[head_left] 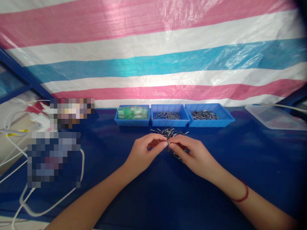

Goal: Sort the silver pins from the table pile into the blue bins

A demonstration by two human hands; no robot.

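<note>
My left hand [146, 150] and my right hand [195, 153] meet fingertip to fingertip over the blue table. Both are closed in a pinch around one small shiny metal piece [169, 143], mostly covered by the fingers, so its exact kind is unclear. Just behind and beneath the fingertips lies a loose pile of thin metal pins [169, 132], dark and silver. Part of that pile is hidden by my right hand.
Beyond the pile stand three blue bins: the left bin [132, 122] with green and white packets, the middle bin [170, 122] and right bin [225, 118] with metal pins. A clear plastic lid [275, 118] lies right. White cables [82, 166] run along the left.
</note>
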